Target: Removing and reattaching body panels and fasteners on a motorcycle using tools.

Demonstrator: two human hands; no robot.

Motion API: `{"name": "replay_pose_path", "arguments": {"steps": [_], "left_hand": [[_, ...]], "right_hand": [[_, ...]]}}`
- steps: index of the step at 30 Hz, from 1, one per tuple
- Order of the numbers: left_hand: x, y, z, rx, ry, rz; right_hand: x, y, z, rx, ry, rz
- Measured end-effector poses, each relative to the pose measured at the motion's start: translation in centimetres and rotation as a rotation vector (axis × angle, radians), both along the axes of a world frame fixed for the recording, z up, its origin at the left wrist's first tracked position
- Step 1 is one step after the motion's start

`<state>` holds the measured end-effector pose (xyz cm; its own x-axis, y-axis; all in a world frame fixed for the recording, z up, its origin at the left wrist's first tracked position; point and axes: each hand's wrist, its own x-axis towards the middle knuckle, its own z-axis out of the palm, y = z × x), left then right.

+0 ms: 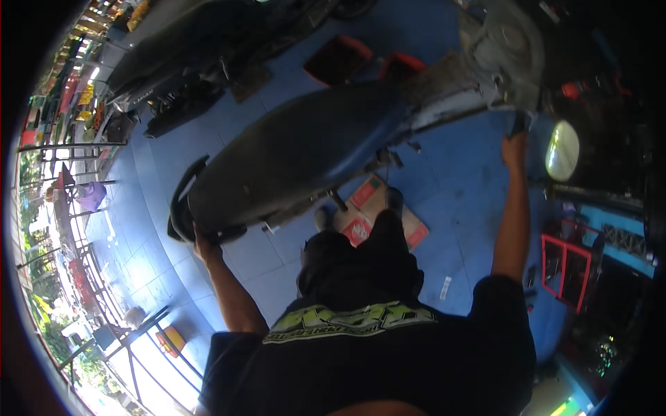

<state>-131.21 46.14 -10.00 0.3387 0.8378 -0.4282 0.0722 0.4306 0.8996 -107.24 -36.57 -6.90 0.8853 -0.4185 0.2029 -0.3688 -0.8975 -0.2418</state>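
Observation:
A dark motorcycle [298,149] stands across in front of me, its long seat running from the left up to the handlebar end at the right. My left hand [203,243] grips the black rear grab rail [182,211] at its tail, the fingers partly hidden under the rail. With my right arm stretched forward, my right hand [514,147] is closed around the dark handlebar grip [518,125]. The bodywork at the front [510,48] looks grey and partly stripped. A foot peg [338,200] sticks out near my legs.
Flattened cardboard [415,230] lies under my feet on the blue tiled floor [458,208]. Beyond the motorcycle are a red tray [338,61] and a second red tray [401,68]. Another dark motorcycle [187,62] stands at the far left. An oval mirror [562,151] and a red-framed rack [567,272] are at the right.

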Motion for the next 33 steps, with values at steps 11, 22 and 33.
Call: {"name": "replay_pose_path", "arguments": {"steps": [11, 22, 33], "left_hand": [[-1.9, -2.0, 0.6, 0.203, 0.233, 0.098], [-3.1, -5.1, 1.7, 0.4, 0.321, 0.054], [-5.9, -8.2, 2.5, 0.442, 0.477, -0.061]], "right_hand": [[0.1, 0.2, 3.4, 0.198, 0.184, -0.049], [1.1, -9.1, 3.6, 0.046, 0.205, 0.027], [0.6, -8.5, 5.6, 0.202, 0.23, 0.02]]}}
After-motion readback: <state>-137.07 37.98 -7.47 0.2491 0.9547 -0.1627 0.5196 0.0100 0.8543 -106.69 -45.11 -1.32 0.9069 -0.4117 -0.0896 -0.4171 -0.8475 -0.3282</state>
